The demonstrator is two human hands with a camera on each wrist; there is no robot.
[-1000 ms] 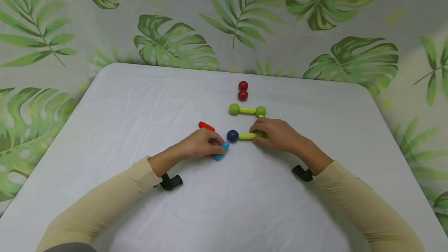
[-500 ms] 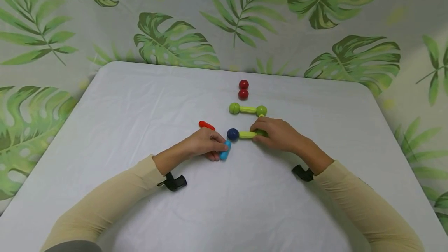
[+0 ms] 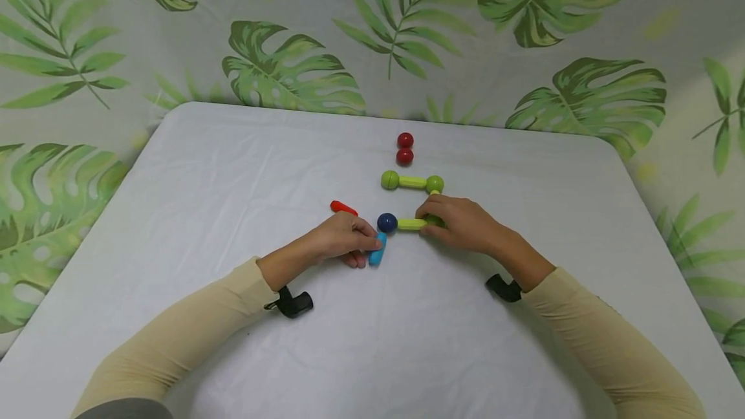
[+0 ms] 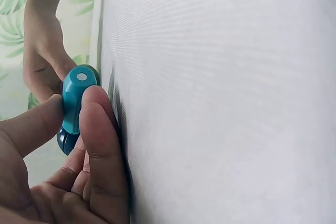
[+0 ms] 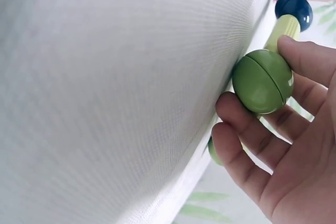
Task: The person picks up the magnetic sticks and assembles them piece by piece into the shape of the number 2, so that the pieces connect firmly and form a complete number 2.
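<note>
My left hand (image 3: pixel 337 238) pinches a light blue magnetic stick (image 3: pixel 377 252) between thumb and fingers. A pale metal dot shows on its near end in the left wrist view. Its far end lies at or against a dark blue ball (image 3: pixel 387 222); whether they touch I cannot tell. From that ball a yellow-green stick (image 3: pixel 410 224) runs right to a green ball (image 5: pixel 262 81), which my right hand (image 3: pixel 465 222) holds, thumb by the stick and fingers around the ball. The chain bends back to another green ball (image 3: pixel 434 184), a yellow-green stick (image 3: pixel 412 182) and an end green ball (image 3: pixel 390 180).
Behind the chain sit two red balls, a rear one (image 3: pixel 405 140) and a front one (image 3: pixel 404 157). A red stick (image 3: pixel 343 208) lies just beyond my left hand, partly covered by it. White cloth (image 3: pixel 372 341) covers the table, with a leaf-patterned curtain (image 3: pixel 291 70) behind.
My left hand has shifted slightly right with the light blue stick, which has turned steeper, its far end now by the dark blue ball. The right hand stays in place.
</note>
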